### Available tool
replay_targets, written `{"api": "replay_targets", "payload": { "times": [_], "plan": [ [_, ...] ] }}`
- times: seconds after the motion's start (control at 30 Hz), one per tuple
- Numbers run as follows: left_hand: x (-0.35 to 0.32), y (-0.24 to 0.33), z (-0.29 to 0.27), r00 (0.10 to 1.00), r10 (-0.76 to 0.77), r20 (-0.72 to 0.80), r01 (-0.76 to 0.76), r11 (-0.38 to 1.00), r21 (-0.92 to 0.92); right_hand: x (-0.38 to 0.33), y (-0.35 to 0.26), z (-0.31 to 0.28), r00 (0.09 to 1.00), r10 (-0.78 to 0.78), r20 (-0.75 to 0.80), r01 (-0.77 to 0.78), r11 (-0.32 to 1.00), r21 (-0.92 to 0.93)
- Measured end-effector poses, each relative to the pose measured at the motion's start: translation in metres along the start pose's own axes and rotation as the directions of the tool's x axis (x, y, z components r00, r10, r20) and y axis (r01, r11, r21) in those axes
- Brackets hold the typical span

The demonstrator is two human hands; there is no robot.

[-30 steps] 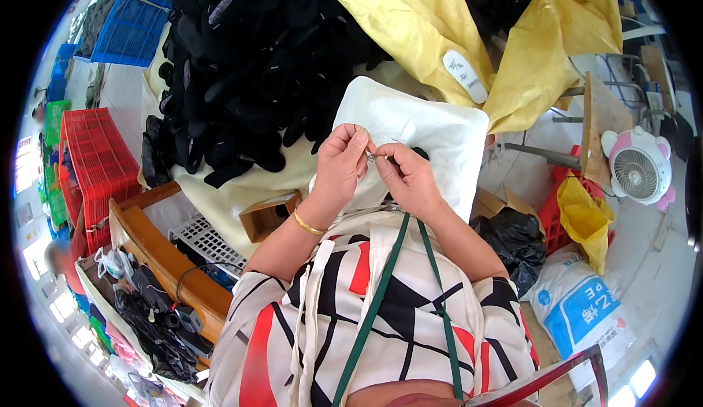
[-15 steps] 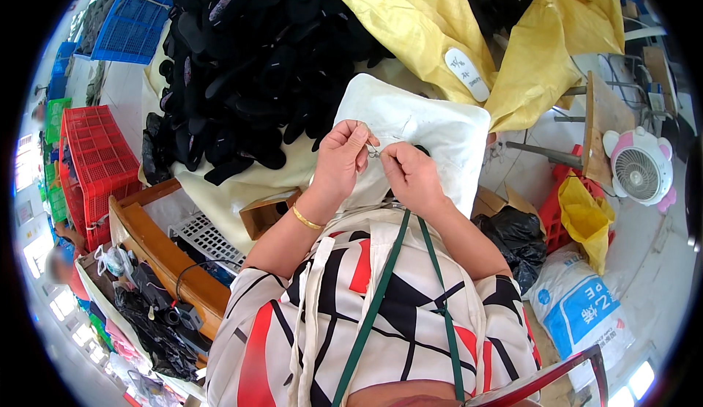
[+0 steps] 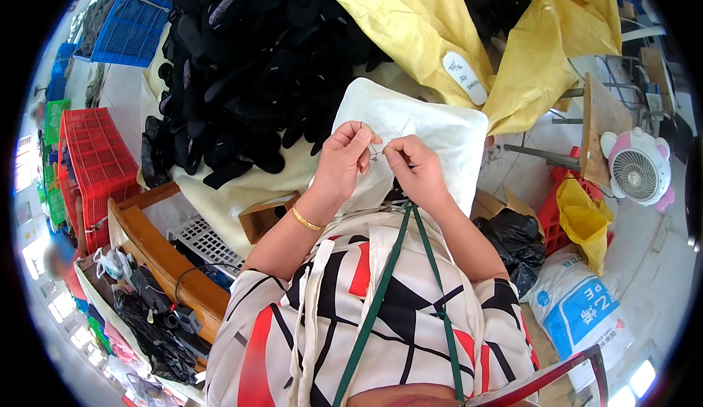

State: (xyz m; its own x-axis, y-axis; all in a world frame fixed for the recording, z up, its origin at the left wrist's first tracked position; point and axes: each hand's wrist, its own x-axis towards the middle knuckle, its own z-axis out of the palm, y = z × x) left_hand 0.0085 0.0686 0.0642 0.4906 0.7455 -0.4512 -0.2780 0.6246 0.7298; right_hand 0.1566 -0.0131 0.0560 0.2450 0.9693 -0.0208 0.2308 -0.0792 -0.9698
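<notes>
"start at the left of your feed?"

"a heap of black, slipper-like pieces (image 3: 253, 70), well apart from my hands. next, my left hand (image 3: 341, 156): thumb and forefinger nipped together on a small metal-looking piece (image 3: 376, 153)."

"where is that exactly?"

"between the fingertips, held above the white pad (image 3: 447, 132). it's too small to make out its full shape from here."

"and the right of it?"

"my right hand (image 3: 416, 167), other fingers curled in, fingertips pinched almost closed, seemingly on its right end."

"how does it handle?"

"i judge it nearly weightless, thin and stiff, maybe slick. i'd take it by the ends, fingertips only; a hard squeeze could bend it, a loose one drop it."
</notes>
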Motion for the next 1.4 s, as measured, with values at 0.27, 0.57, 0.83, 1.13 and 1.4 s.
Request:
{"api": "replay_targets", "payload": {
  "times": [0.27, 0.57, 0.83, 1.13, 1.4],
  "plan": [
    [0.001, -0.004, -0.005, 0.998, 0.007, 0.057, -0.003, 0.998, -0.068, 0.008, -0.006, -0.002, 0.920, 0.314, 0.235, -0.391, 0.783, 0.483],
    [-0.002, -0.003, -0.004, 0.998, 0.017, 0.055, -0.012, 0.995, -0.097, 0.006, 0.001, 0.005, 0.939, 0.271, 0.213, -0.338, 0.843, 0.419],
    [-0.003, -0.002, -0.003, 0.999, 0.022, 0.025, -0.026, 0.989, 0.142, 0.006, -0.003, 0.008, 0.972, 0.220, 0.086, -0.235, 0.934, 0.270],
    [0.003, -0.001, -0.005, 0.988, -0.056, 0.142, 0.055, 0.998, 0.015, 0.007, 0.005, 0.007, 0.937, 0.219, 0.271, -0.348, 0.631, 0.694],
    [0.002, 0.001, -0.002, 0.998, -0.019, 0.067, 0.014, 0.997, 0.074, 0.010, 0.001, 0.000, 0.927, 0.298, 0.229, -0.371, 0.627, 0.685]
  ]
}}
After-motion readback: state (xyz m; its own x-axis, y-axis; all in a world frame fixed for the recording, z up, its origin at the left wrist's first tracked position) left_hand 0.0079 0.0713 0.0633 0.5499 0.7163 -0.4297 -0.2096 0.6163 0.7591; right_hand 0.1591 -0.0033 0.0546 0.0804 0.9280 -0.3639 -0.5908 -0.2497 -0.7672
